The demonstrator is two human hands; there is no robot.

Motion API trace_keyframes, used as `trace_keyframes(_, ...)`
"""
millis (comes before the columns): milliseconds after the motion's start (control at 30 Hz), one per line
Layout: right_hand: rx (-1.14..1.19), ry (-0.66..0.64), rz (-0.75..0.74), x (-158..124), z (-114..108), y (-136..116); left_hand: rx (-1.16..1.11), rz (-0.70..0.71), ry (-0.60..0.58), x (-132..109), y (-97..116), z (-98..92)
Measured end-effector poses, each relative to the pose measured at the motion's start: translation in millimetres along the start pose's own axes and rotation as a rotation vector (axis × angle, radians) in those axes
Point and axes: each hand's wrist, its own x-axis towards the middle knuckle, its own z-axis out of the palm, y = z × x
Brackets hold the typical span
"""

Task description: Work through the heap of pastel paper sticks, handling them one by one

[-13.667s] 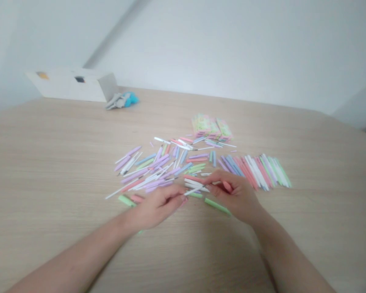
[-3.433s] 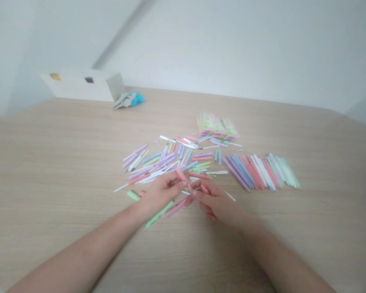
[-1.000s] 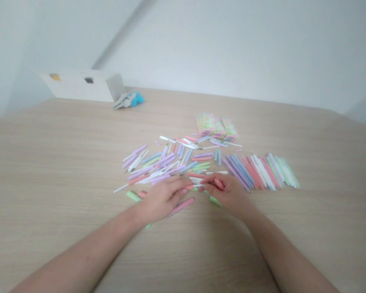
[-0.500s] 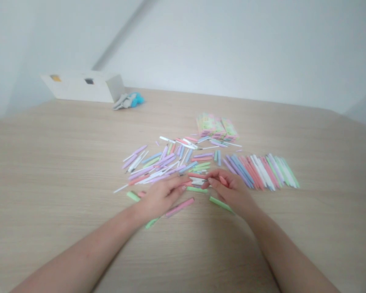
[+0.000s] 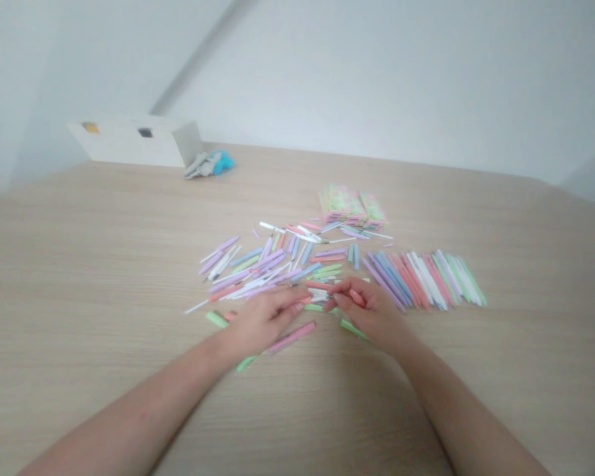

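My left hand (image 5: 265,320) is closed, with a coral pen cap (image 5: 305,300) pinched between thumb and fingers. Facing it, my right hand (image 5: 374,316) grips a coral pen (image 5: 357,297), whose back end shows above the thumb. The pen's tip points left at the cap, and a small gap seems to lie between them. Under and around the fingers are loose pen parts, with a light green piece (image 5: 322,308) just below. A pink piece (image 5: 293,337) rests beside my left wrist. Another green piece (image 5: 353,329) is partly covered by my right hand.
A heap of loose pastel caps, barrels and white refills (image 5: 252,274) spreads left of centre. To the right, several pens (image 5: 426,281) lie in a slanted row. Behind stand stacked printed packets (image 5: 347,203). A white box (image 5: 133,142) and a grey-blue glove-like bundle (image 5: 211,164) sit far left.
My right hand has shifted slightly left with the coral pen, closer to my left hand. My left hand stays almost where it was.
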Motion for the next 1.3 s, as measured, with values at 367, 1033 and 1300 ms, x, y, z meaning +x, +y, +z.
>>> trace_keyframes(367,0.049,0.002,0.043,-1.2,0.1,-3.7,-0.097,0.007,-0.053,-1.0,1.3,0.3)
trace_keyframes(1033,0.592,0.413,-0.008,7.7,-6.6,-4.2,-0.113,-0.015,0.016,-2.3,0.6,0.1)
trace_keyframes(1300,0.636,0.284,0.046,4.0,-6.2,-0.2,-0.106,-0.022,0.032,-1.5,2.6,-1.3)
